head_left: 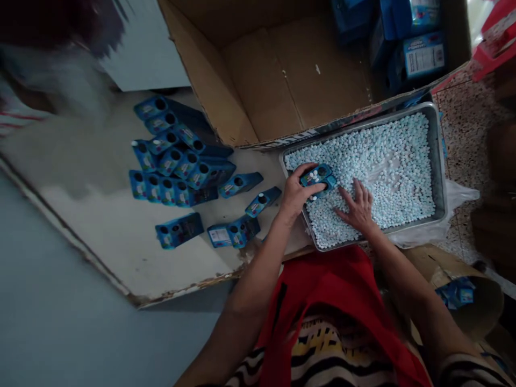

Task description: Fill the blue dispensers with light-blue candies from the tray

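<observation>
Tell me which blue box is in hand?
The blue box gripped by the left hand over the pellet tray; all others lie loose on the table.

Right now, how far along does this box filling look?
Done: about twenty small blue boxes lie grouped on the white board, though whether they are filled cannot be told. In hand: the left hand holds one blue box over the metal tray, while the right hand rests flat on the pale blue pellets. Left: the tray is nearly full.
</observation>
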The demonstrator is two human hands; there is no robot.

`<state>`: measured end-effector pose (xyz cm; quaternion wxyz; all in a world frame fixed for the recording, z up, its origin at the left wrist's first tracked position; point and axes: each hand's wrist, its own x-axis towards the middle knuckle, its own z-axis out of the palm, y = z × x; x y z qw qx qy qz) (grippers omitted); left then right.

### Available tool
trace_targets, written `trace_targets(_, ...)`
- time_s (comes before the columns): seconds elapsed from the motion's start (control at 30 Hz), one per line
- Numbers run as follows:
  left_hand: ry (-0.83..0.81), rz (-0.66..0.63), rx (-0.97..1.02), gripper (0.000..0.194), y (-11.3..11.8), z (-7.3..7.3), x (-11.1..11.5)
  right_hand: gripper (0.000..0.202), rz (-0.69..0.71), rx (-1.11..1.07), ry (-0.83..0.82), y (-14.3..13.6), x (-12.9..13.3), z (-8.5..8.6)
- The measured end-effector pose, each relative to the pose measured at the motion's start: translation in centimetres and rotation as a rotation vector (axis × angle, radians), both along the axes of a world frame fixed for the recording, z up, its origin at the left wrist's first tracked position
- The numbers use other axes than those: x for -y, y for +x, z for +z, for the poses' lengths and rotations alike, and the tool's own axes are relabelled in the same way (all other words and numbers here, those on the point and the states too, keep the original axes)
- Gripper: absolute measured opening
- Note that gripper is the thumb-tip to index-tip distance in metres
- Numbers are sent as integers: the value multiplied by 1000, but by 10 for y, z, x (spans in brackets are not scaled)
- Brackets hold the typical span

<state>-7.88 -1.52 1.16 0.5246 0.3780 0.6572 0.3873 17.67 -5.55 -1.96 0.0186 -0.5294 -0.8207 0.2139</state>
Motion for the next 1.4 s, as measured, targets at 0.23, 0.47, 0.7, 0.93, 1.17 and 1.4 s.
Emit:
trace_targets(0.23,69,-43,-401,53,22,16,-34,33,-372,-265,-147,8,-81,-12)
trace_targets(0.47,156,-241,-476,51,-8,25,-35,42,-1166,-1340,-887,37,-73,33)
trace_targets(0.7,254,-304,-446,42,-26,60,-39,24,-1346,-1725,-1224,46,-47,41)
trace_targets(0.93,299,-192,-241,46,28,87,-15,17,-1167,-1885,-958,36,-58,87)
trace_targets(1.17,217,-206,-71,42,97,42,7,31,-840,-1833,-682,38,-75,128)
trace_targets(1.4,250,-189,-190,46,116,26,14,42,-890,-1714,-522,22,-75,134)
